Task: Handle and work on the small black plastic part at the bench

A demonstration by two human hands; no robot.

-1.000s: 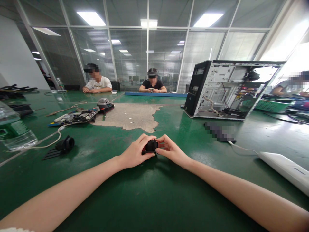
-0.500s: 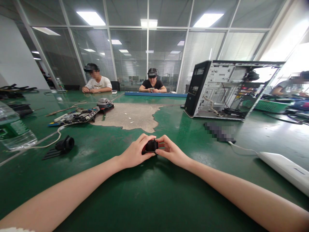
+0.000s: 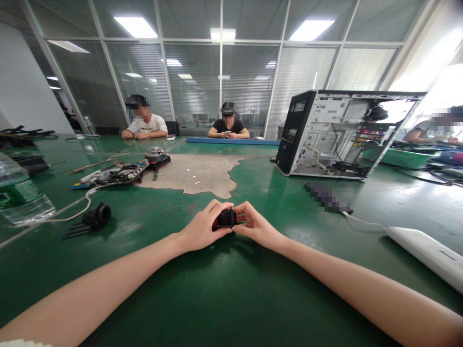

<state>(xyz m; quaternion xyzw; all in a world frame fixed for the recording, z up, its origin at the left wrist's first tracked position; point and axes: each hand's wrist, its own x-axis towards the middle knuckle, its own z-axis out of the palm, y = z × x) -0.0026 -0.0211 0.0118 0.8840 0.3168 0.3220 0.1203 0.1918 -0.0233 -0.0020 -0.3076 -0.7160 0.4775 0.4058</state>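
Note:
Between my two hands, low over the green table [image 3: 173, 299], is a small black part [image 3: 226, 218] with a rounded body and a raised rim; its exact kind I cannot make out. My left hand [image 3: 202, 226] is closed around its left side, thumb below and fingers above. The thumb and fingers of my right hand [image 3: 255, 224] pinch its right edge. My fingers cover part of it. Off to the left lies another black part [image 3: 97, 215] with a round collar and flat prongs.
A circuit board [image 3: 115, 174] and a metal-topped cooler [image 3: 157, 156] lie at left, near a water bottle [image 3: 21, 193]. An opened computer case [image 3: 296, 135] stands at right. A white power bank [image 3: 427, 255] is cabled to a dark blurred device [image 3: 327, 196]. Several people sit around the table.
Both hands stay in place around the black part. The fingers of my right hand have shifted very slightly at its edge.

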